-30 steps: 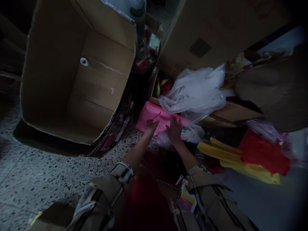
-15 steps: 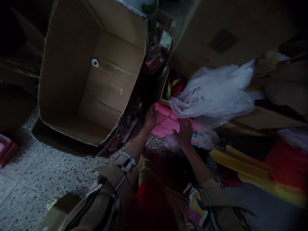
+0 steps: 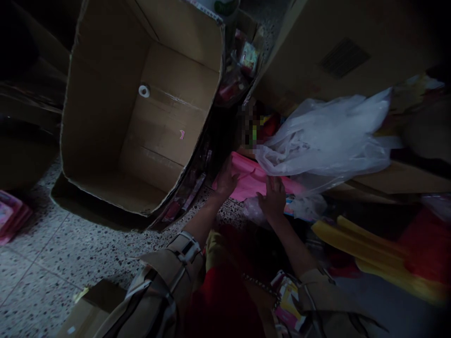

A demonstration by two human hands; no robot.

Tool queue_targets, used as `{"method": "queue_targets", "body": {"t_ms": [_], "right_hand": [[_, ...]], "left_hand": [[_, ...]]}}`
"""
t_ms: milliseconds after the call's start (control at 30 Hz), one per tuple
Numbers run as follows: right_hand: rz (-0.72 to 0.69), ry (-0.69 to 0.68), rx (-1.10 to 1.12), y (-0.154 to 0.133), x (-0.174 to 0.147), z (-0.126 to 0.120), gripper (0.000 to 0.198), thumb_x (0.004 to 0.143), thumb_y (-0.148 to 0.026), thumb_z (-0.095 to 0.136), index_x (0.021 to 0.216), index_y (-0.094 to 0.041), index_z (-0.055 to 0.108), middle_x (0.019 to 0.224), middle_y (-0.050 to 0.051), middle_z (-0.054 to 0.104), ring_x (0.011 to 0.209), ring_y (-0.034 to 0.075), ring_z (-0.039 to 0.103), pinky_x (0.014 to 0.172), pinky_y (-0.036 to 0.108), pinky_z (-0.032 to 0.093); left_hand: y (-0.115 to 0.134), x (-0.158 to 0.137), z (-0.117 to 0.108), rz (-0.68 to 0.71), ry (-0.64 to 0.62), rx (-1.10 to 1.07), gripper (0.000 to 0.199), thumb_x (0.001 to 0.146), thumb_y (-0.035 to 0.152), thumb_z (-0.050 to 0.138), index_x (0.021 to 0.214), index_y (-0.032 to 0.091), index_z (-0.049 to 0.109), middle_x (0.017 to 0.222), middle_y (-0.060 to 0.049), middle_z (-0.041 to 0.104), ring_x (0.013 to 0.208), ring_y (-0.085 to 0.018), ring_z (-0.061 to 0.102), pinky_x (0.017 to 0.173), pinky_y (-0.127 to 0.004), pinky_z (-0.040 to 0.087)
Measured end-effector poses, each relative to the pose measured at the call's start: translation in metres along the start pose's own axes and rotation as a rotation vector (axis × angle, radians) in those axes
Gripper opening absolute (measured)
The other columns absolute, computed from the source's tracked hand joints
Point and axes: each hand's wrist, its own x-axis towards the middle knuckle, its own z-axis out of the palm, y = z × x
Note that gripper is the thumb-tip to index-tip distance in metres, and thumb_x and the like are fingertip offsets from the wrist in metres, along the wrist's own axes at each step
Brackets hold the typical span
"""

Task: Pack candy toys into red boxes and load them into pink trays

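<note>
A folded pink sheet (image 3: 248, 182), of cloth or thin plastic, lies partly under a clear plastic bag. My left hand (image 3: 226, 182) rests over its left end, thumb apart from the fingers. On the sheet's near side, my right hand (image 3: 274, 199) lies with its fingers stretched out and its thumb to the left. The large crumpled translucent bag (image 3: 327, 134) covers the sheet's far right part. Just below the sheet, between my hands, sits a smaller clear plastic wrapper (image 3: 252, 210).
A big open cardboard box (image 3: 169, 112) stands at left, holding a white tape roll (image 3: 143, 91). Another large carton (image 3: 331, 47) rises at the back right. Yellow material (image 3: 366, 244) and red material (image 3: 428, 249) lie at right. Pink packets (image 3: 12, 213) sit on the speckled floor (image 3: 52, 244).
My left hand has shifted from the sheet's left edge onto its surface, and some pink now shows left of it. My right hand stays on the near side. The view has moved slightly.
</note>
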Motion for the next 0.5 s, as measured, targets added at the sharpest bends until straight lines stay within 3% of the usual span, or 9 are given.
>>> {"method": "queue_targets", "body": {"t_ms": [100, 300, 500], "right_hand": [[0.002, -0.029, -0.047, -0.007, -0.006, -0.002, 0.076, 0.097, -0.042, 0.055, 0.161, -0.009, 0.032, 0.169, 0.024, 0.022, 0.158, 0.040, 0.017, 0.124, 0.053, 0.027], [0.049, -0.041, -0.088, -0.015, -0.010, -0.004, 0.079, 0.096, -0.043, 0.053, 0.164, -0.013, 0.026, 0.171, 0.024, 0.020, 0.159, 0.042, 0.017, 0.123, 0.057, 0.027], [0.044, -0.034, -0.141, -0.010, -0.005, -0.002, 0.079, 0.097, -0.044, 0.052, 0.162, -0.006, 0.027, 0.164, 0.027, 0.036, 0.156, 0.041, 0.026, 0.125, 0.057, 0.022]], "left_hand": [[-0.001, -0.004, -0.001, 0.042, -0.019, 0.018, 0.090, 0.085, 0.011, 0.069, 0.164, 0.018, 0.028, 0.172, -0.015, 0.025, 0.160, -0.030, 0.021, 0.133, -0.050, 0.016], [0.002, -0.006, -0.004, 0.036, -0.073, 0.038, 0.095, 0.084, 0.012, 0.069, 0.166, 0.017, 0.020, 0.173, -0.016, 0.021, 0.161, -0.030, 0.019, 0.134, -0.049, 0.013], [0.006, -0.011, -0.002, 0.005, -0.090, 0.010, 0.101, 0.084, 0.014, 0.071, 0.167, 0.020, 0.014, 0.173, -0.015, 0.020, 0.162, -0.030, 0.016, 0.134, -0.051, 0.016]]}}
